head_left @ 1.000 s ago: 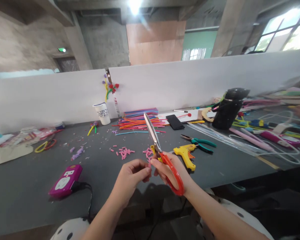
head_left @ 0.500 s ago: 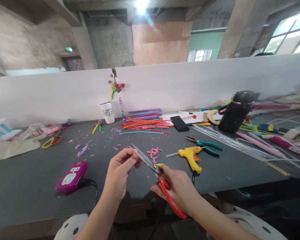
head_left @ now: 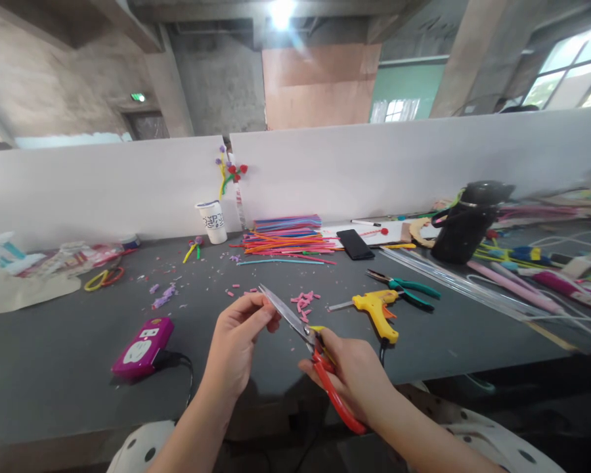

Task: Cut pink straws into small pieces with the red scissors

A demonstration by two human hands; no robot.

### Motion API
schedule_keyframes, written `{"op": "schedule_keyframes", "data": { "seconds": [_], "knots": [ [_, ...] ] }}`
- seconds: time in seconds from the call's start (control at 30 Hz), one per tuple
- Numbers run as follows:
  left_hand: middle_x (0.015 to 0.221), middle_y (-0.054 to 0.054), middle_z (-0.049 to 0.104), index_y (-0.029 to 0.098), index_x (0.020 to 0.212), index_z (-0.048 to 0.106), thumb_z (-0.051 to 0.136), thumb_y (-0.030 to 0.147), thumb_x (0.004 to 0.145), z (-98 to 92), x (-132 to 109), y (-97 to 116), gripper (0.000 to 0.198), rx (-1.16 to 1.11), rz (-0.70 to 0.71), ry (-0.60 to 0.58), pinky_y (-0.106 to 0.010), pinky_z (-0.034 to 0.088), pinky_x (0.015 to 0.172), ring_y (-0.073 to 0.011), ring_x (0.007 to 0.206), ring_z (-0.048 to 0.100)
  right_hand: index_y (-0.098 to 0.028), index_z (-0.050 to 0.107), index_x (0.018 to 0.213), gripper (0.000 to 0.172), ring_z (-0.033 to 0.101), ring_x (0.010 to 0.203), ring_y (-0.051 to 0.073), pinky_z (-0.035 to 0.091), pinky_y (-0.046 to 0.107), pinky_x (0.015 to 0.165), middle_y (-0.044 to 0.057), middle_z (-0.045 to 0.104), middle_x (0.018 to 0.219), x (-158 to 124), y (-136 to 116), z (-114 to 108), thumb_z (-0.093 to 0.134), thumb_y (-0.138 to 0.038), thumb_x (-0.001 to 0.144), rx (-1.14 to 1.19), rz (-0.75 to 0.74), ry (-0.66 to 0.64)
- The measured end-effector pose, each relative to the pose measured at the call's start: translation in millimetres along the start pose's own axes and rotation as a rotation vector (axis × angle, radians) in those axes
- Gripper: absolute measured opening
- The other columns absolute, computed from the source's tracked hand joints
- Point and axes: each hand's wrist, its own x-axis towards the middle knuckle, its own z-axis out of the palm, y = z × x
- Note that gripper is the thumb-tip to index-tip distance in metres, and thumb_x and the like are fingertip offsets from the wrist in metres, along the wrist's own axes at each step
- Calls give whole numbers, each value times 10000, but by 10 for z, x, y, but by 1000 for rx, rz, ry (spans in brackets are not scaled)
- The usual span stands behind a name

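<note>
My right hand point(head_left: 357, 371) grips a pair of scissors point(head_left: 293, 320) by its red and yellow handles. The blades point up and to the left, with their tips at the fingers of my left hand point(head_left: 243, 335). Thumb and fingers of that left hand are pinched together; what lies between them is too small and hidden to make out. Just beyond the blades is a small heap of cut pink fuzzy pieces point(head_left: 304, 303). A few more pink bits point(head_left: 235, 286) lie scattered past my left fingertips.
A yellow glue gun point(head_left: 374, 309) and green-handled pliers point(head_left: 414, 284) lie to the right. At the back are a pile of coloured pipe cleaners point(head_left: 285, 243), a phone point(head_left: 354, 244), a cup point(head_left: 213, 222) and a black jug point(head_left: 467, 226). A magenta corded device point(head_left: 142, 348) sits left.
Both hands and the scissors stay almost in the same place. The whole view has shifted very slightly.
</note>
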Motion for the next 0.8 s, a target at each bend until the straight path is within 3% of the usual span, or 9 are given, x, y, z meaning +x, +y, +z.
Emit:
{"op": "schedule_keyframes", "data": {
  "seconds": [0.17, 0.33, 0.47, 0.63, 0.73, 0.8],
  "knots": [
    [611, 11, 543, 143, 665, 595, 600, 182, 658, -17, 7, 1, 40, 16, 16, 4, -191, 370, 535, -75, 552, 468, -201, 421, 644, 243, 386, 414, 86, 237, 190, 426, -45, 463, 475, 22, 4, -3, 467, -427, 720, 148, 79, -6],
    [583, 18, 533, 153, 653, 568, 592, 207, 661, 9, 9, -22, 59, 109, -5, -17, -195, 375, 537, -79, 541, 468, -200, 348, 572, 287, 328, 409, 60, 271, 178, 410, -76, 337, 465, 93, -27, -84, 478, -416, 709, 593, 167, -41],
    [557, 16, 521, 152, 652, 570, 576, 234, 654, 56, -1, -108, 82, 348, -30, -82, -223, 385, 539, -99, 520, 466, -192, 421, 646, 191, 347, 329, 47, 318, 187, 374, -87, 373, 466, 175, -55, -159, 500, -356, 703, 863, 243, -12],
    [574, 8, 543, 183, 610, 583, 534, 210, 671, 132, -62, -229, 83, 697, 159, -144, -229, 364, 545, -123, 550, 478, -198, 461, 697, 167, 355, 302, 45, 289, 166, 298, -87, 410, 466, 259, -73, -171, 546, -339, 672, 978, 291, 12],
    [585, 3, 563, 193, 607, 596, 530, 161, 656, 164, -93, -238, 89, 755, 229, -151, -230, 365, 550, -129, 549, 487, -189, 464, 669, 159, 350, 303, 30, 267, 150, 293, -84, 435, 478, 285, -67, -154, 566, -310, 654, 946, 275, -15],
    [595, -1, 575, 191, 608, 605, 533, 140, 647, 170, -94, -219, 96, 729, 198, -163, -234, 375, 571, -133, 567, 501, -183, 472, 688, 161, 346, 297, 23, 252, 146, 285, -76, 472, 505, 290, -55, -148, 555, -319, 663, 978, 271, -46]
  ]
}}
